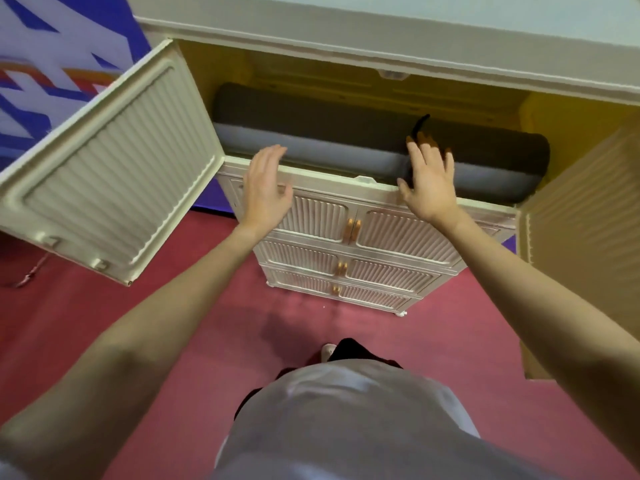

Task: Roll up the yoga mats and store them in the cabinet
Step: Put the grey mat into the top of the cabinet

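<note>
Red carpet (450, 327) lies under a cream cabinet (346, 39) whose top compartment stands open, both doors swung wide. Two rolled mats lie inside, dark mat (311, 112) behind grey mat (329, 152). Left hand (265, 188) and right hand (427, 181) hover flat-fingered, holding nothing. Press both rolls fully behind the front lip, so the doors can close.

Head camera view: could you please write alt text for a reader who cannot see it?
Two rolled yoga mats, a dark grey one behind a lighter blue-grey one, lie in the open top compartment of a cream ribbed plastic cabinet. The person's left hand and right hand are open in front of them, above a red carpet.
</note>
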The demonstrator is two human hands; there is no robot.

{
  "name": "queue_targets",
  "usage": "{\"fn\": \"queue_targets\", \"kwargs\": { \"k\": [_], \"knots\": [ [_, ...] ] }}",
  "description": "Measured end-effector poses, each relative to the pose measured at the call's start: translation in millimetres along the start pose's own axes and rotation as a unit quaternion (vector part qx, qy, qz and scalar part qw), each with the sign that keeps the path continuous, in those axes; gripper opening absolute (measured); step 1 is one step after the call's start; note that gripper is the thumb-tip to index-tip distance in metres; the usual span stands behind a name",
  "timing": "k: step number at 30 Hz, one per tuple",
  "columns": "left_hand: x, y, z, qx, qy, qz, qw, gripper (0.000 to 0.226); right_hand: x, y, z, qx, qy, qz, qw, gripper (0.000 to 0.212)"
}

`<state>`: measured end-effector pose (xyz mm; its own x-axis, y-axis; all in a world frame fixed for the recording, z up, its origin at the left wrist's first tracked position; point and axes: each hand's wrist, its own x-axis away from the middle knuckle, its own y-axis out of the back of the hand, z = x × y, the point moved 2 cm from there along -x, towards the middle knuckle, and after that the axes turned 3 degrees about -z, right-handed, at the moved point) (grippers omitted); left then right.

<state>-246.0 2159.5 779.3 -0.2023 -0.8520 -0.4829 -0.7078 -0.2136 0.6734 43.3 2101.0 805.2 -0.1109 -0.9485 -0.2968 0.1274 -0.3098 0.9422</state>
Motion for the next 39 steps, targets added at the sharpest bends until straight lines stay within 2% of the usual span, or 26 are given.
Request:
{"fn": "queue_targets", "kwargs": {
  "k": [3, 8, 12, 15, 19, 21, 22, 24, 27, 31, 33, 39],
  "knots": [
    [41.5, 25.8, 17.5, 0.001, 0.048, -0.008, 0.999, 0.055, 16.4, -6.8, 27.6, -0.022, -0.001, 0.015, 1.0, 0.07],
    [111.4, 69.7, 51.7, -0.03, 0.097, -0.065, 0.993, 0.044, 47.7, -17.9, 77.4, -0.017, 0.007, 0.037, 0.999, 0.067],
    [157.4, 110.6, 68.7, -0.008, 0.193, -0.17, 0.966, 0.022, 75.8, -28.7, 120.0, -0.003, 0.009, 0.017, 1.0, 0.059],
    [174.9, 142.4, 75.2, 0.004, 0.264, -0.276, 0.924, 0.027, 94.4, -39.0, 144.0, 0.002, 0.01, 0.033, 0.999, 0.063],
    [172.3, 174.1, 79.8, -0.019, 0.256, -0.352, 0.9, 0.038, 116.9, -47.2, 158.4, 0.008, 0.009, 0.049, 0.999, 0.066],
    [163.0, 186.9, 82.3, -0.022, 0.274, -0.377, 0.884, 0.054, 128.6, -46.4, 159.0, 0.003, -0.001, 0.056, 0.998, 0.065],
    [157.5, 191.7, 84.5, -0.023, 0.273, -0.376, 0.885, 0.063, 133.8, -45.7, 157.8, 0.005, -0.003, 0.058, 0.998, 0.065],
    [147.2, 195.5, 89.5, 0.011, 0.243, -0.336, 0.91, 0.071, 143.2, -42.6, 153.7, 0.008, -0.011, 0.059, 0.998, 0.066],
    [143.4, 187.1, 89.9, 0.075, 0.22, -0.254, 0.939, 0.055, 156.6, -38.4, 144.6, 0.01, -0.029, 0.065, 0.997, 0.068],
    [159.0, 161.1, 57.2, 0.077, 0.159, -0.234, 0.956, 0.024, 173.3, -33.7, 130.9, 0.002, -0.059, 0.066, 0.996, 0.064],
    [163.0, 144.7, 35.6, 0.086, 0.112, -0.194, 0.971, 0.018, 182.6, -31.1, 122.7, -0.018, -0.078, 0.068, 0.994, 0.062],
    [142.1, 95.1, -16.0, 0.133, 0.022, -0.096, 0.986, 0.034, 212.7, -12.2, 99.4, -0.061, -0.119, 0.066, 0.989, 0.061]
  ]
}}
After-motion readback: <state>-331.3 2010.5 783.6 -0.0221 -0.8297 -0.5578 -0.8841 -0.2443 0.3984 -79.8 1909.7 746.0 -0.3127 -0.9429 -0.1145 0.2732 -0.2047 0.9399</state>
